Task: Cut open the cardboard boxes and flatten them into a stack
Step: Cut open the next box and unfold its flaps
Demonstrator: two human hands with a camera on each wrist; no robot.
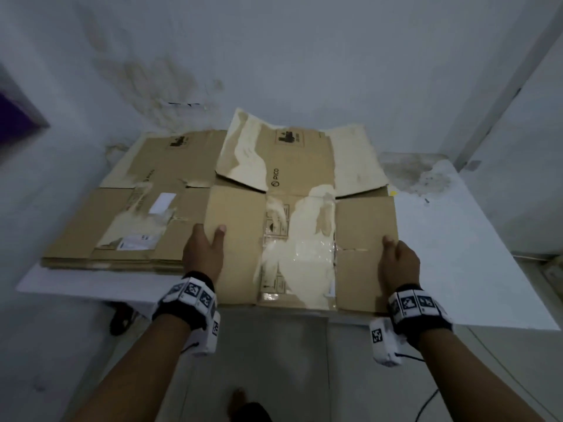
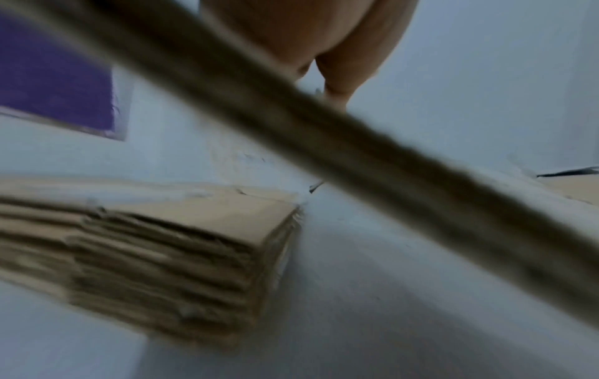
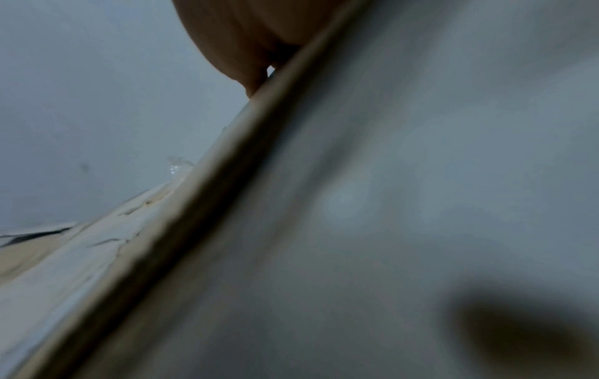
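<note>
A flattened brown cardboard box [image 1: 240,263] with torn pale patches and clear tape lies tilted over the white table [image 1: 463,245]. My left hand [image 1: 204,248] grips its left edge, thumb on top. My right hand [image 1: 396,263] grips its right edge, thumb on top. To the left sits a stack of flattened boxes [image 1: 128,208], its layered edges showing in the left wrist view [image 2: 168,269]. The held box's edge [image 2: 324,143] crosses that view under my left thumb [image 2: 337,84]. In the right wrist view the box edge [image 3: 227,195] runs diagonally below my right thumb [image 3: 246,51].
A stained white wall [image 1: 274,56] stands behind the table. A purple panel [image 1: 15,117] is at the far left. The box's near edge overhangs the table front above a grey tiled floor [image 1: 274,360]. A cable [image 1: 426,400] trails on the floor at right.
</note>
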